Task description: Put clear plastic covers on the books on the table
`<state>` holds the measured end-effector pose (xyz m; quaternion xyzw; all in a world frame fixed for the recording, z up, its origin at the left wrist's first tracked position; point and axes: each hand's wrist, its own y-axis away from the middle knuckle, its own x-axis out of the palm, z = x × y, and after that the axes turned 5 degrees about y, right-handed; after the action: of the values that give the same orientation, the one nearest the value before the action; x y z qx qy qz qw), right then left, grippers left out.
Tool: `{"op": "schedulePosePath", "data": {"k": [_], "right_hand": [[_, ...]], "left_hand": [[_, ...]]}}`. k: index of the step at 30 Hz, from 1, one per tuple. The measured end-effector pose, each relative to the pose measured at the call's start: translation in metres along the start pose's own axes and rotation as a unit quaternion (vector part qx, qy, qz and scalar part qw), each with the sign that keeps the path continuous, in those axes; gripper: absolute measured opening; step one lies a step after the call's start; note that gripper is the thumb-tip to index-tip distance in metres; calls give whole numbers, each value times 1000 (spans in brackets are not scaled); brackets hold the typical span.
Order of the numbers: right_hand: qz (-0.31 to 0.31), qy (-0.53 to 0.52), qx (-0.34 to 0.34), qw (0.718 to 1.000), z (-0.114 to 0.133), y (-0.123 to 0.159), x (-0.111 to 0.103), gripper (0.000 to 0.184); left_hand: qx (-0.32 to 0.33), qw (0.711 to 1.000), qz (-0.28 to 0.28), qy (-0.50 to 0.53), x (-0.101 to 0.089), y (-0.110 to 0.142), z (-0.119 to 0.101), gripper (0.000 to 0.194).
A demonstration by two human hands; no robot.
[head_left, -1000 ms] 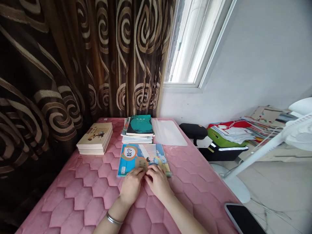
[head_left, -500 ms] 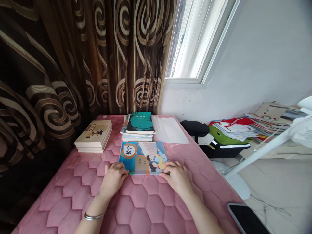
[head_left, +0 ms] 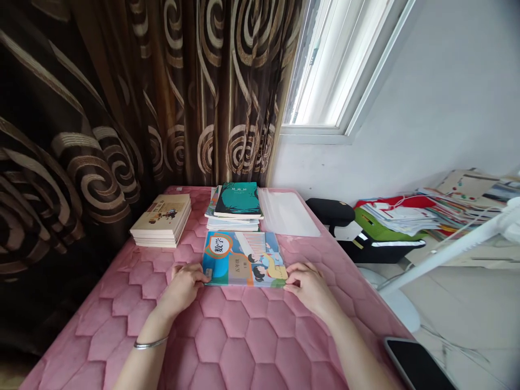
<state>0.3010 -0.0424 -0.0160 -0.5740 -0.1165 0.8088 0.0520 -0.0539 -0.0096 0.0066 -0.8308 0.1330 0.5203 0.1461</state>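
A mathematics textbook (head_left: 244, 262) with a blue illustrated cover, glossy as if in clear plastic, lies flat on the pink quilted table cover (head_left: 227, 341). My left hand (head_left: 187, 280) pinches its near left corner between thumb and fingers. At the near right corner, my right hand (head_left: 307, 283) grips the edge in the same way. Just behind the textbook sits a stack of books topped by a teal book (head_left: 239, 199). Sheets of translucent plastic (head_left: 290, 214) lie to the right of that stack.
A neat stack of cream books (head_left: 162, 219) stands at the back left. Near the right front edge rests a dark-screened tablet or phone (head_left: 420, 363). Beyond the right edge are a white fan (head_left: 442, 260) and a black and green bag (head_left: 377, 238). A patterned curtain (head_left: 182, 97) hangs behind.
My hands have spread slightly outward to the textbook's near corners, uncovering more of its cover. The whole view has shifted a little, and the textbook stays flat.
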Motion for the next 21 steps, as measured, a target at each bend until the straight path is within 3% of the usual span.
{"op": "schedulePosePath", "data": {"k": [4,7,13,21], "right_hand": [[2,-17,-34,999,11,0,4,12],[-10,-27,-64,998,35,0,12,10],[-48,9,-74,996,86,-2,29,6],[-52,25,-63,996,90,-2,32,6]], "left_hand": [[-20,1000,-14,-19,3,1,-14,29],[-26,999,-19,-33,15,-2,-35,17],[65,994,-43,-78,47,-10,-76,10],[57,994,-65,-67,49,-11,-73,10]]}}
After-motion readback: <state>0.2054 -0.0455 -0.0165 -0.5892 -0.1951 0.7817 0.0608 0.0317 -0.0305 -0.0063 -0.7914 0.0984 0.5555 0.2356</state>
